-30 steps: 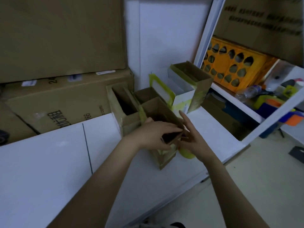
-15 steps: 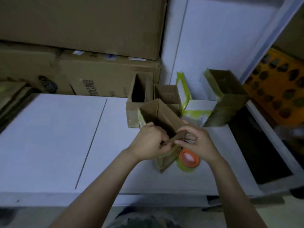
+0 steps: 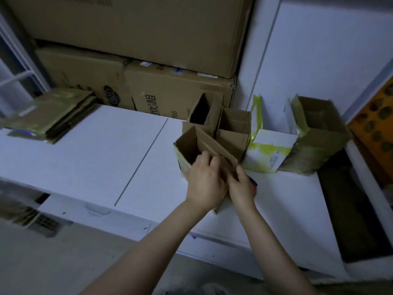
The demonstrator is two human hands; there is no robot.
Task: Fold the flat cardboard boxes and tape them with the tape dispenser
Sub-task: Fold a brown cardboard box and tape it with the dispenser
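Note:
A small brown cardboard box [image 3: 191, 143] stands open-topped on the white table [image 3: 89, 158]. My left hand [image 3: 204, 182] grips its near wall and a flap. My right hand [image 3: 242, 186] pinches the flap's right end. The tape roll is hidden behind my right hand; only a sliver of orange and blue [image 3: 254, 185] shows beside it. Behind stand several folded boxes: two brown ones [image 3: 231, 126], a white one with yellow tape [image 3: 270, 150] and a brown one with yellowish tape [image 3: 316, 141]. A stack of flat cardboard boxes [image 3: 51, 116] lies at the far left.
Large cartons [image 3: 148, 39] are piled against the back wall. An orange crate [image 3: 376, 124] sits at the right edge. A dark gap [image 3: 350, 205] opens to the right of the table. Floor lies below the table's front edge.
The camera has swung left, bringing the flat stack into view. My hands have pressed closer together on the box flap, and my right hand now covers the tape roll.

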